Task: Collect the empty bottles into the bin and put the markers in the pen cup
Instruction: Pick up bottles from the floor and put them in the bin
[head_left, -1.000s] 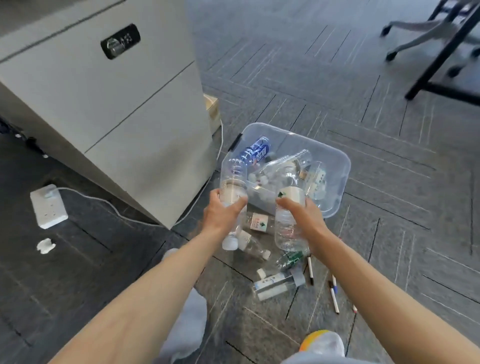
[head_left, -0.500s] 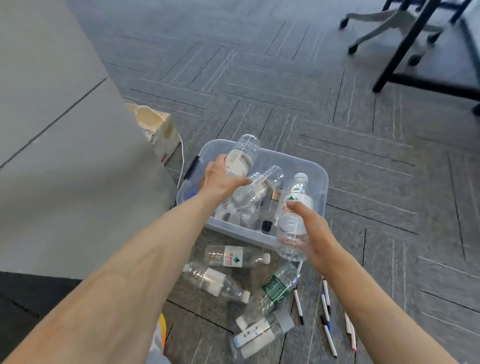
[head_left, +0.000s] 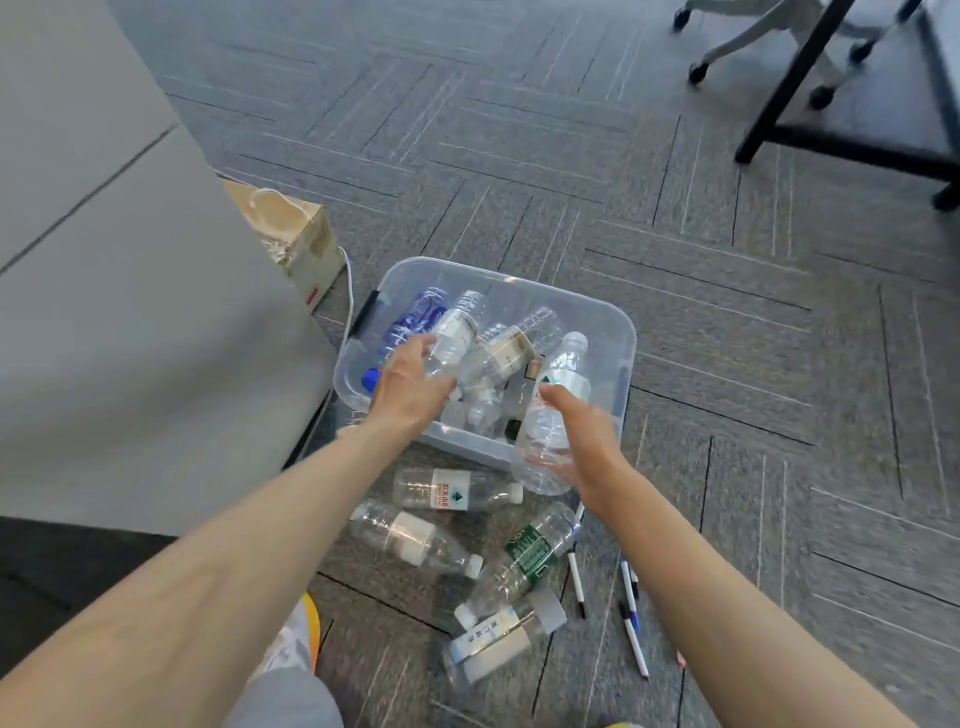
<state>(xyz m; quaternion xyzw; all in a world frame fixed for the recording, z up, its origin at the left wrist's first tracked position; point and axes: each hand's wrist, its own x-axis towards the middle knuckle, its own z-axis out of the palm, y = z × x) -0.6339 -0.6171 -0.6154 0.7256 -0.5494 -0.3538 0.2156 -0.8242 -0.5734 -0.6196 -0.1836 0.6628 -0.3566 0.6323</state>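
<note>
A clear plastic bin (head_left: 626, 338) stands on the carpet with several empty bottles inside. My left hand (head_left: 410, 387) holds a clear bottle (head_left: 454, 332) over the bin's near left part, tilted inward. My right hand (head_left: 587, 441) grips another clear bottle with a white cap (head_left: 553, 410) at the bin's near rim, neck pointing up and away. Several more bottles lie on the floor in front of the bin, among them a green-labelled one (head_left: 530, 553). Markers (head_left: 631, 629) lie to their right. No pen cup is in view.
A grey cabinet (head_left: 130, 312) stands close on the left. A small cardboard box (head_left: 306, 244) and a white cable sit behind it. A black desk leg (head_left: 789, 78) and an office chair base (head_left: 769, 31) are at the far right. My knee and shoe show at the bottom.
Both hands carried their bottles from the floor pile up to the bin. The left bottle now tips lower into the bin; the right one reaches the near rim. The camera shifted left.
</note>
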